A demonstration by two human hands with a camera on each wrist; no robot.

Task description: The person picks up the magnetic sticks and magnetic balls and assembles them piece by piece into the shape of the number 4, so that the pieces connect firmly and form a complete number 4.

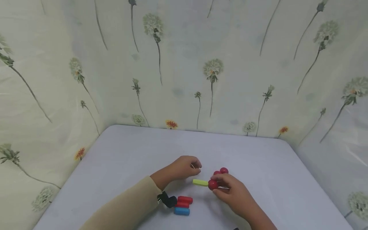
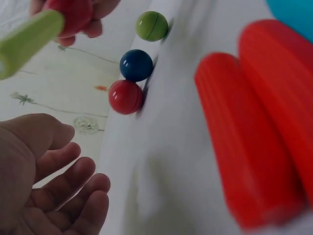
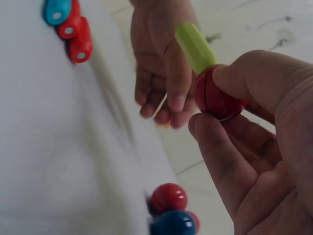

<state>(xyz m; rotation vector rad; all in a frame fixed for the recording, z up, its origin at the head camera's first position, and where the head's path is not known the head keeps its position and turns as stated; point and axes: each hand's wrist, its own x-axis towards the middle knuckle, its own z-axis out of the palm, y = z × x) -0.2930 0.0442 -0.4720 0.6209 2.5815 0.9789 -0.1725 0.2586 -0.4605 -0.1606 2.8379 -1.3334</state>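
Observation:
My right hand [image 1: 234, 193] pinches a red ball [image 1: 212, 184] between thumb and fingers. A yellow-green stick [image 1: 200, 182] juts from that ball toward my left hand [image 1: 184, 166]; in the right wrist view the stick [image 3: 194, 46] meets the ball [image 3: 215, 93] end-on. My left hand hangs apart from the stick, its fingers loosely bent, and the left wrist view shows nothing held in it. Close to the left wrist lie two red sticks [image 2: 252, 142] and a blue stick [image 1: 181, 211], side by side on the table.
Beyond my right hand sit loose balls on the white table [image 1: 143, 143]: a red ball [image 2: 125, 97], a blue ball [image 2: 136, 65] and a green ball [image 2: 151, 26]. A dandelion-patterned curtain [image 1: 178, 64] rises behind the table and along both sides.

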